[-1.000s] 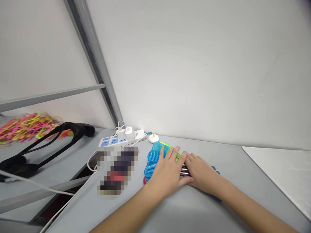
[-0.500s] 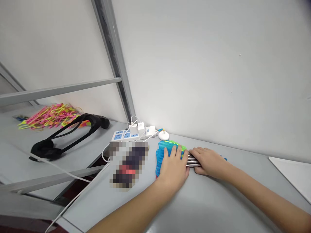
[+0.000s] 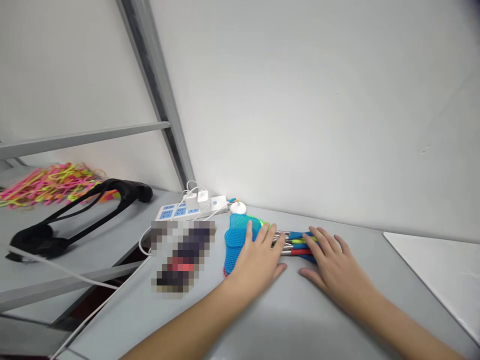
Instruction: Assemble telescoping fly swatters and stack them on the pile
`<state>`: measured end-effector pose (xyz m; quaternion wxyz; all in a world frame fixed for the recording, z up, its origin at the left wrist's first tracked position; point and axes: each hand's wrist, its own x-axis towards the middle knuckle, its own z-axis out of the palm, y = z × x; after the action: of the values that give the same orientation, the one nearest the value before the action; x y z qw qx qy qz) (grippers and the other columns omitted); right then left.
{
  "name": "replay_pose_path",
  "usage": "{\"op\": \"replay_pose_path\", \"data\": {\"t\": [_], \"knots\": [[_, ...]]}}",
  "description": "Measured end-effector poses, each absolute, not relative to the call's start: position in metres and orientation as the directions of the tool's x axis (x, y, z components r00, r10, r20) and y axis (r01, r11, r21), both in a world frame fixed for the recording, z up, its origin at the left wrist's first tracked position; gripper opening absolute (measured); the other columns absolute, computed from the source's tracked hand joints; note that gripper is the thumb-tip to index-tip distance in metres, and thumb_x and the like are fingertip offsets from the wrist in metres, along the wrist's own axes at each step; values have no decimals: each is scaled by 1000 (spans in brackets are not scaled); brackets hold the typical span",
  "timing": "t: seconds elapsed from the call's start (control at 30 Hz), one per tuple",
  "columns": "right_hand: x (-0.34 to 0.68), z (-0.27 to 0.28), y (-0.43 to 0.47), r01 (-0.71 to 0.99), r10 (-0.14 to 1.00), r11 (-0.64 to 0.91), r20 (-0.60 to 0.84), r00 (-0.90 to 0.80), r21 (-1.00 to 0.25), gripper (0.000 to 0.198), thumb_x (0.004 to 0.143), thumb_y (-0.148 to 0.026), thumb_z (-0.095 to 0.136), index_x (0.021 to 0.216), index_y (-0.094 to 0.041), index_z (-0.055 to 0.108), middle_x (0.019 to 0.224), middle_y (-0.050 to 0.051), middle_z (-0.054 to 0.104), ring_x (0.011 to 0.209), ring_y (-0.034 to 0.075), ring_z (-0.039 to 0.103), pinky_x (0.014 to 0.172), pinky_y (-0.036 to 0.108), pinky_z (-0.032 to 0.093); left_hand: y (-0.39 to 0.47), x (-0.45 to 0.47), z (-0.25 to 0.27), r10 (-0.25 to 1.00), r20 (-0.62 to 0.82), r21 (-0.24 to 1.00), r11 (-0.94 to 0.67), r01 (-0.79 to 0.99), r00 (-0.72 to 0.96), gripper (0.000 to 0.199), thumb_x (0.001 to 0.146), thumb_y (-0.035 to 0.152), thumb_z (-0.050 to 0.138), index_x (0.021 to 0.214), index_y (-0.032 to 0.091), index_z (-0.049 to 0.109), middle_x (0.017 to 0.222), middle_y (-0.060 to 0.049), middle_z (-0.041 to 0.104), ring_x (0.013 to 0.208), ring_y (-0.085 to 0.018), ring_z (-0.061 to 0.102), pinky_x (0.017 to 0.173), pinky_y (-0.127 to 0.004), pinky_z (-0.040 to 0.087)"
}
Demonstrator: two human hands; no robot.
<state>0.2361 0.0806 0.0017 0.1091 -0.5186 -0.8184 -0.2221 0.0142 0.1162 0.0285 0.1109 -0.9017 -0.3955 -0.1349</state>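
Observation:
Several fly swatters (image 3: 233,246) lie bunched together on the grey tabletop, with blue mesh heads on the left, a green edge behind and a bit of red below. Their metal shafts run to the right into blue, yellow-green and red handles (image 3: 299,252). My left hand (image 3: 258,259) rests palm down across the heads and the start of the shafts, fingers spread. Over the far ends of the handles lies my right hand (image 3: 333,260), fingers apart and thumb stretched out on the near side. Part of the bunch is hidden under both hands.
Behind the swatters are a white power strip (image 3: 176,212) with plugged-in chargers and a round white disc (image 3: 238,208). A pixelated item (image 3: 183,260) lies left. Beyond the metal frame (image 3: 86,140) are a black headband-like device (image 3: 123,189) and pink-yellow cords (image 3: 56,182). A white board (image 3: 431,270) lies right.
My right hand has slid right from the metal shafts to the handles and its fingers have spread, uncovering the coloured handles. My left hand stays on the swatters. The view has turned slightly right.

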Motion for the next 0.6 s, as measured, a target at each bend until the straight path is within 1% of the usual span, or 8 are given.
{"op": "replay_pose_path", "data": {"t": [0.07,0.1,0.17,0.23,0.3,0.4,0.47,0.6], "knots": [[234,-3,58,900,789,383,433,-435,208,53,93,-38,52,138,-14,42,145,19,44,132,38,36,103,59,28,100,24,28,593,322,-73,-762,644,738,48,94,43,49,134,17,45,140,-14,50,131,-31,40,109,-60,26],[232,-5,47,900,795,409,426,-433,151,48,92,-32,53,136,-14,44,140,18,48,127,37,41,102,56,30,90,29,28,543,300,-44,-814,579,785,40,95,40,47,128,18,49,132,-12,56,125,-29,46,106,-55,33],[229,-6,32,891,839,453,351,-415,-30,35,88,-25,55,122,-16,53,124,14,57,110,31,51,92,48,40,73,36,25,460,230,62,-886,459,858,26,95,38,46,110,19,56,110,-7,63,102,-24,57,90,-43,45],[227,-5,25,882,897,419,248,-365,-218,22,85,-23,58,106,-19,57,108,10,60,95,26,54,80,41,44,61,40,24,433,158,178,-897,406,888,21,91,40,52,97,20,56,98,-3,63,85,-20,59,75,-35,48],[228,-2,26,870,930,363,186,-317,-334,17,82,-22,60,99,-21,57,100,7,59,89,24,52,76,38,44,59,40,25,449,106,255,-875,412,887,20,87,39,59,94,21,55,97,-2,62,83,-19,58,72,-32,47],[231,3,32,836,935,354,180,-305,-419,15,86,-22,56,100,-22,56,99,5,58,91,23,52,78,38,43,69,35,30,490,70,319,-836,446,869,14,88,32,59,97,21,55,98,-2,62,89,-19,58,78,-31,46],[234,6,32,817,934,357,166,-316,-453,14,90,-25,52,103,-23,55,100,5,58,92,23,52,79,38,43,78,32,33,523,61,348,-809,473,850,14,91,32,56,100,22,57,98,-2,62,91,-20,58,81,-32,45],[242,10,26,813,931,357,102,-351,-459,21,93,-28,49,114,-25,54,103,5,59,93,23,53,81,40,43,86,29,34,556,61,362,-786,501,829,17,94,34,52,107,24,57,101,-2,63,94,-21,58,83,-34,43]]}}
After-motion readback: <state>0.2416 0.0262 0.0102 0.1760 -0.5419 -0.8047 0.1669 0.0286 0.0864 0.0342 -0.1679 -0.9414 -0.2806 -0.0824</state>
